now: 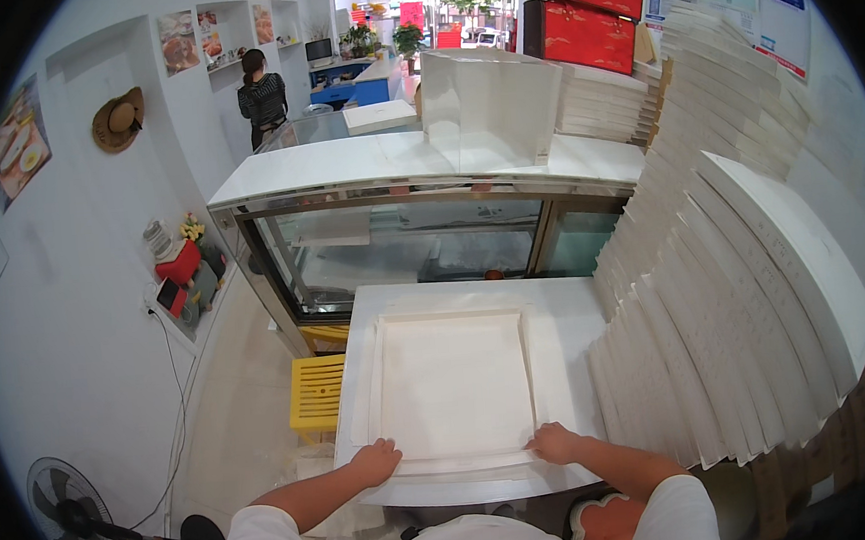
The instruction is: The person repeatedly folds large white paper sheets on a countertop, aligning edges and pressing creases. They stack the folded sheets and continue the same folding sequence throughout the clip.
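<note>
A white cardboard box blank (451, 381) lies on the white table in front of me, its side flaps partly raised around a square middle. My left hand (377, 462) is at the blank's near left corner, fingers curled on the edge. At the near right corner, my right hand (555, 443) has its fingertips on the flap. Both hands appear to pinch the cardboard along its near edge, though the thumbs are partly hidden.
Tall stacks of folded white cardboard (707, 326) rise right of the white table (581, 350). Behind it stands a glass display counter (410, 159). A yellow plastic stool (317, 391) is at the left, a black fan (74, 517) lower left. A person (262, 97) stands farther back.
</note>
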